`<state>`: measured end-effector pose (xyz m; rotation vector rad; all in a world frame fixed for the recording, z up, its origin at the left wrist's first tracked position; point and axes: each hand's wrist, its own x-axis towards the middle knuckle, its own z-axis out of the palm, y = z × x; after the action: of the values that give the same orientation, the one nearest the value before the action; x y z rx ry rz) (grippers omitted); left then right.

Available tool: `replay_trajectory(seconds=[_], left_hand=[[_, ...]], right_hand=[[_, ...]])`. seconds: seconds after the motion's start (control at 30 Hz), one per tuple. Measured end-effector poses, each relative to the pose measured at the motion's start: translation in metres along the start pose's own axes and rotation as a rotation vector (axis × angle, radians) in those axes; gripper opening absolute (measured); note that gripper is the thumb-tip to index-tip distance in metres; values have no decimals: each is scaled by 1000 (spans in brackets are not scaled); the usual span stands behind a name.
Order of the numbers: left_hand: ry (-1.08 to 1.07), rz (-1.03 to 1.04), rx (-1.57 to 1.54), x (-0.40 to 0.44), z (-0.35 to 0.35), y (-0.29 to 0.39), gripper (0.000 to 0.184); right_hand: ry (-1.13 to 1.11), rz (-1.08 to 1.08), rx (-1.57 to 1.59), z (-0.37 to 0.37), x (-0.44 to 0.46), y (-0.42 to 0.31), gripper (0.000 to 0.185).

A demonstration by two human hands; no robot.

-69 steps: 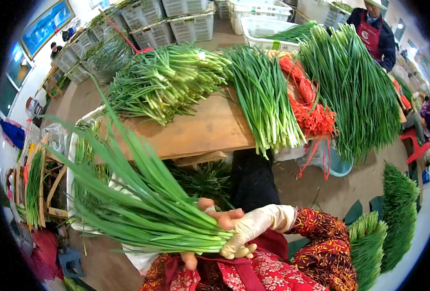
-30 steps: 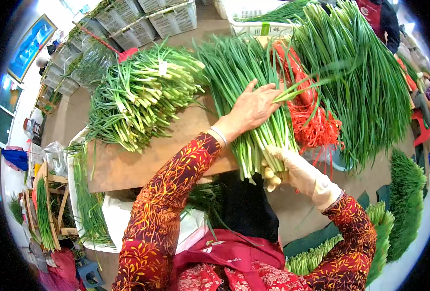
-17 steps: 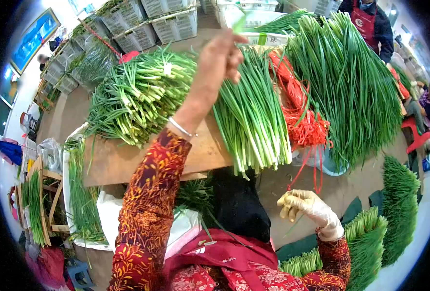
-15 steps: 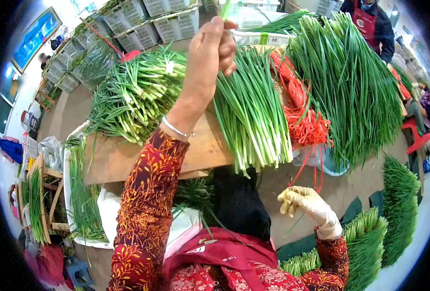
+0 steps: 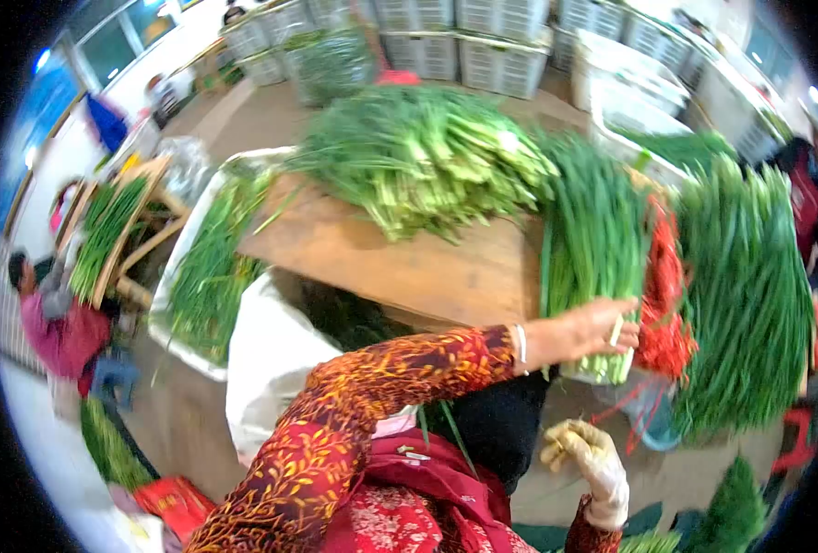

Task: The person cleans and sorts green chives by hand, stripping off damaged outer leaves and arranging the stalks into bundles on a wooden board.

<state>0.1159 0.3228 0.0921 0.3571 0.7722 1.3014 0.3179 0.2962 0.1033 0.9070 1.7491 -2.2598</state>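
The fingers of the bare left hand (image 5: 582, 334), a white bracelet at the wrist, are closed on a thin pale stalk (image 5: 616, 330), over the lower end of a bundle of long green chives (image 5: 595, 240) lying on a brown wooden table (image 5: 381, 253). The fingers of the right hand (image 5: 593, 465), in a cream glove, are curled in the air below; whether they grip anything cannot be told. Tangled red ties (image 5: 664, 323) lie just right of the bundle, and a pale-stemmed green heap (image 5: 427, 157) lies to its left.

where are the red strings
In the head view, right of centre: the red strings lie between the narrow bunch of greens and the big far-right pile.
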Motion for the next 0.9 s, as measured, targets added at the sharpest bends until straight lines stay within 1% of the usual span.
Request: replay_trajectory(seconds=[0.03,0.1,0.17,0.23,0.27,0.3,0.37,0.4,0.43,0.47,0.5,0.53,0.57,0.6,0.63,0.7,0.73,0.8,0.83,0.9], left_hand=[[-15,21,64,-5,-3,-3,56],[-133,109,166,-34,-9,-1,65],[-53,288,248,-80,-9,-1,64],[46,453,320,-121,-18,8,57],[27,517,265,-143,-32,8,52],[5,579,213,-163,-49,6,48],[310,552,159,-195,-91,-7,40],[414,573,118,-208,-110,-15,38],[518,591,76,-222,-124,-20,36],[579,570,63,-236,-133,-21,33],[640,548,49,-248,-141,-21,31],[642,591,78,-257,-146,-19,29],[641,594,71,-263,-152,-17,29],[655,656,61,-269,-157,-15,29],[668,721,49,-275,-163,-14,30],[657,748,5,-280,-173,-10,30],[649,768,-30,-280,-176,-9,30],[635,785,-87,-279,-183,-8,31],[605,795,-105,-278,-185,-6,32],[568,805,-131,-273,-191,-4,32]], right_hand=[[-16,10,1,8,-2,-14,36],[-102,-136,19,18,-1,-21,35],[-139,-160,45,35,3,-33,36],[-272,-199,64,51,20,-48,30],[-211,-210,-26,69,34,-60,25],[-167,-297,-53,90,48,-72,24],[-85,-378,-186,127,88,-87,23],[-57,-415,-198,147,107,-95,19],[-82,-487,-341,163,129,-104,19],[-28,-592,-649,181,146,-118,17],[98,-840,-845,193,175,-119,16],[231,-1091,-1036,205,205,-119,15],[358,-1222,-1241,217,221,-130,21],[441,-1089,-1436,221,237,-136,28],[473,-884,-1503,221,262,-140,24],[503,-898,-1647,211,286,-136,19],[497,-891,-1662,212,285,-138,19],[519,-975,-1702,212,277,-140,19],[459,-849,-1631,211,273,-142,21],[266,-782,-1410,217,252,-137,21]])
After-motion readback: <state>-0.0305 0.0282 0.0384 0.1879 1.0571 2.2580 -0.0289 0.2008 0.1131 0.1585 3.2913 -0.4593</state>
